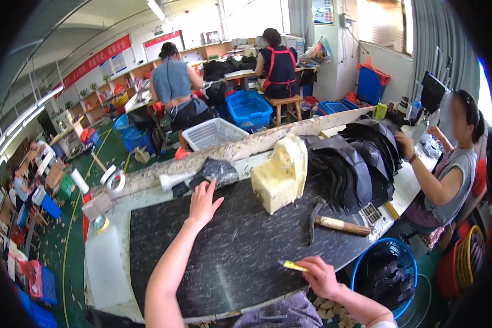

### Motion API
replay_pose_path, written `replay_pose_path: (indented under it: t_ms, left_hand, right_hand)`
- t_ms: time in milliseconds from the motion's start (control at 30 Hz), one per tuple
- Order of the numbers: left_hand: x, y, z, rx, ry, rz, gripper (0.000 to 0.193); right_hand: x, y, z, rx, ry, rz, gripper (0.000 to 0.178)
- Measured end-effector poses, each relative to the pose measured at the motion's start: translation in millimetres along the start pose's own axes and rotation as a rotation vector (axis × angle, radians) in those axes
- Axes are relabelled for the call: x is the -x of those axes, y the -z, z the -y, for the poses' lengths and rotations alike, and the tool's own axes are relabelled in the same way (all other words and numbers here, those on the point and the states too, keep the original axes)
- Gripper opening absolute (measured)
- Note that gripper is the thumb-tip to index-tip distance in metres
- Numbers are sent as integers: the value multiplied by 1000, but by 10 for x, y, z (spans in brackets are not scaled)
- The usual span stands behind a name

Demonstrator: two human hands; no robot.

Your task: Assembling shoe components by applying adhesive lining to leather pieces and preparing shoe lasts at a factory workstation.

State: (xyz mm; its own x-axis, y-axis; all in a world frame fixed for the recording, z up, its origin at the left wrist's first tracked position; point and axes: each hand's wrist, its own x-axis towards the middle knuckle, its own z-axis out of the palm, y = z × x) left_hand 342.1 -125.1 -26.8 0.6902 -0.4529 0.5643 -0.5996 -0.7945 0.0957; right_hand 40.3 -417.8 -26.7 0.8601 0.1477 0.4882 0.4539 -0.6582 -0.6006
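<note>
My left hand (pixel 203 204) reaches across the dark mat (pixel 224 246), fingers stretched and thumb apart. Its fingertips lie at the near edge of a crumpled dark grey bundle (pixel 220 170); whether they touch it I cannot tell. Near the front edge, my right hand (pixel 321 277) is closed around a short yellow tool (pixel 296 266) with a dark tip; its exact kind is unclear. Between and beyond my hands stands a pale yellow foam-like block (pixel 279 177). A hammer (pixel 341 224) with a wooden handle lies to its right, beside stacked curved black pieces (pixel 344 169).
A raised ledge (pixel 147 177) borders the table's far side, with white tape rolls (pixel 113 179) on it. At the right front, a blue basket (pixel 385 279) holds black pieces. A co-worker (pixel 445 164) sits at the right, touching the stack; two people work farther back.
</note>
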Motion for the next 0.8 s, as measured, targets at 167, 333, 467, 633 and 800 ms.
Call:
replay_pose_path:
  t_ms: [167, 333, 467, 633, 800]
  left_hand:
    - [-359, -462, 353, -69, -324, -131, 12]
    - [-51, 106, 410, -69, -258, 79, 19]
    - [158, 384, 389, 78, -14, 105, 14]
    - [291, 397, -22, 553, 235, -118, 25]
    - [530, 527, -394, 822, 310, 22, 67]
  right_hand:
    - [65, 64, -78, -121, -83, 87, 31]
    - [-114, 179, -186, -231, -131, 127, 35]
    - [-734, -30, -203, -159, 33, 238, 46]
    - [-1422, -480, -264, 108, 249, 130, 41]
    - [-1416, -49, -753, 35, 28, -316, 36]
